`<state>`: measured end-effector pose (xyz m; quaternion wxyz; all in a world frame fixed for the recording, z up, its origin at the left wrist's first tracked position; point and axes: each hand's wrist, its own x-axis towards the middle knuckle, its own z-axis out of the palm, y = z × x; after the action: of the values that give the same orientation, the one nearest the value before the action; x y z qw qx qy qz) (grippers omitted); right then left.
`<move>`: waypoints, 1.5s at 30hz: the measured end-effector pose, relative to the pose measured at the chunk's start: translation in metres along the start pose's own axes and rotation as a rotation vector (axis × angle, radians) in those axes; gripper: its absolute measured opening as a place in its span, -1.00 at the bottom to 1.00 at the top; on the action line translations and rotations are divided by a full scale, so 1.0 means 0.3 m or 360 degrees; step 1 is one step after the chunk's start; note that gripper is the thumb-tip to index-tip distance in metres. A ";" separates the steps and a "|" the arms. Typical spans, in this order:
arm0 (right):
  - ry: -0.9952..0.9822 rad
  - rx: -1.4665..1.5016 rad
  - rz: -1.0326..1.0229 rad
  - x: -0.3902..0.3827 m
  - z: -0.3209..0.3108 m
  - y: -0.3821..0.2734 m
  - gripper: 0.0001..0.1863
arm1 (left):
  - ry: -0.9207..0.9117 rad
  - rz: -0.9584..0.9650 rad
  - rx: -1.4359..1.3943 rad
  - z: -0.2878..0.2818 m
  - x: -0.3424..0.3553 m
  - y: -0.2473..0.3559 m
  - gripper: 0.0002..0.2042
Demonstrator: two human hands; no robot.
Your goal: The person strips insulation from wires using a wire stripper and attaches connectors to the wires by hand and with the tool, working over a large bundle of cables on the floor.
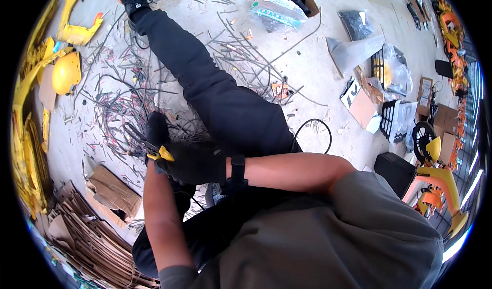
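Observation:
Both of my hands wear black gloves and meet low in front of me, left of the picture's middle. My right hand [197, 162] is closed round a yellow-handled pair of pliers [164, 154], whose jaws point left and are partly hidden. My left hand [157, 129] is just beyond it, its fingers curled and largely hidden. Thin black cable [134, 134] sticks out to the left beside both hands, and the left hand seems to grip it. Many cut pieces of black and reddish cable [115, 109] litter the floor under and around my hands.
My outstretched leg [205, 76] crosses the floor ahead. Yellow plastic shells [66, 72] lie at left, above stacked flattened cardboard [87, 232]. An opened carton [115, 194] is near my left arm. Bagged parts [356, 25], black baskets [392, 120] and a wheel [424, 139] stand at right.

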<state>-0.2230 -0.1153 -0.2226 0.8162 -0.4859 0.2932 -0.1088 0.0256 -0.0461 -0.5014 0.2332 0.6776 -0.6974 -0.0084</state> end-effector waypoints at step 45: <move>0.0166 -0.0772 -0.1647 -0.513 -0.056 -0.937 -0.45 | 0.0706 -0.0495 -0.2472 -1.334 0.539 0.578 -0.71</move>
<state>-0.3264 -0.1981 0.0698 0.5063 -0.7335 0.0736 -0.4475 0.0014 -0.0636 -0.0373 0.7642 0.3981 -0.3288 -0.3866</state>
